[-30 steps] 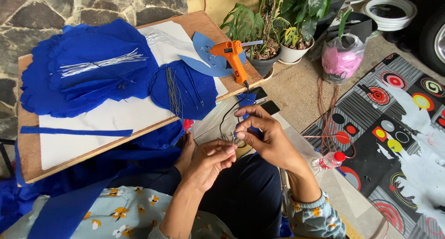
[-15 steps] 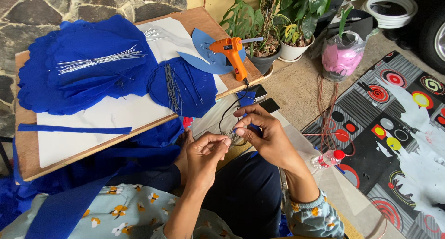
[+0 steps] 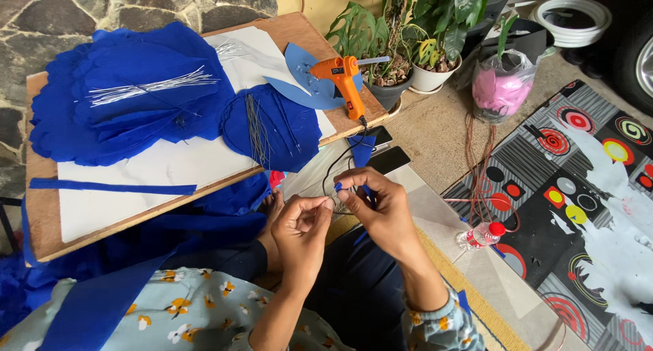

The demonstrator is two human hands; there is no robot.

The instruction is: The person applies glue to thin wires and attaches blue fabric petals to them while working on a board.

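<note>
I see my left hand (image 3: 303,225) and right hand (image 3: 381,211) pinched together on a thin wire (image 3: 338,200) with a blue scrap, just below the wooden board (image 3: 41,215); the wire stands roughly upright, both hands equally near.

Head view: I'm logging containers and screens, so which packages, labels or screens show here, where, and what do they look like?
Plastic bottle: lying on the floor right of the right hand; clear, red cap.
Plastic bag: standing by the potted plants; translucent, pink contents.
Two phones: below the board's edge; dark, blank screens.
</note>
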